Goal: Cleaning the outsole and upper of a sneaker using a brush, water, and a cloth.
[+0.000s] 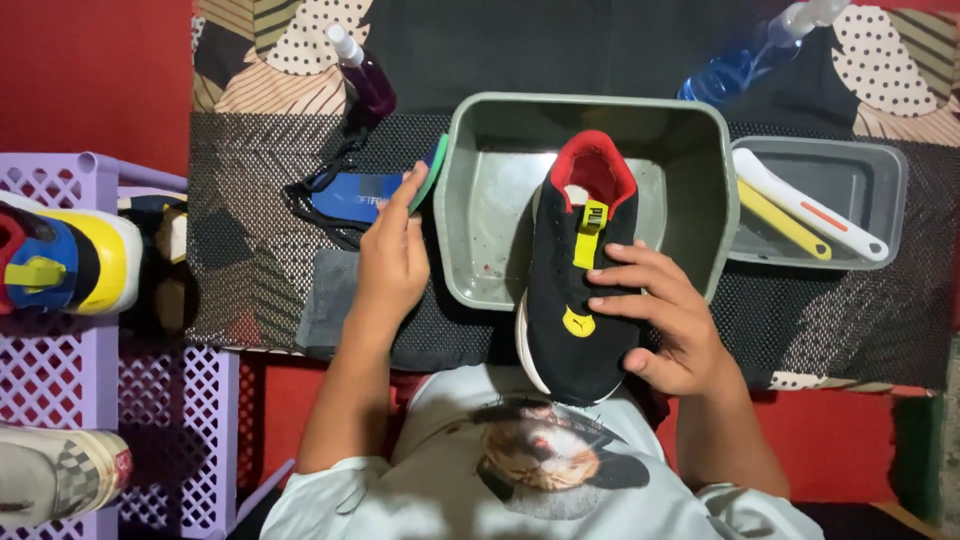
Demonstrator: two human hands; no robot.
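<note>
Head view: right hand [672, 322] grips the black knit sneaker with red collar [580, 280], propped on the grey plastic basin's [690, 150] near rim, perhaps to catch drips; left hand [392, 255] pinches a green-edged insole [432, 172] just left.

**Layout around the basin**

Basin [690, 150] at centre on the mat [250, 280]; shoe [578, 290] lying over its near rim, right hand [660, 320] on it; left hand [392, 262] just left of the basin, holding an insole [432, 172]; second insole [355, 195] further left; tray [880, 200] to the right, two brushes [805, 205] inside; spray bottles [362, 72] behind; crate [60, 380] with shoes at far left.
</note>
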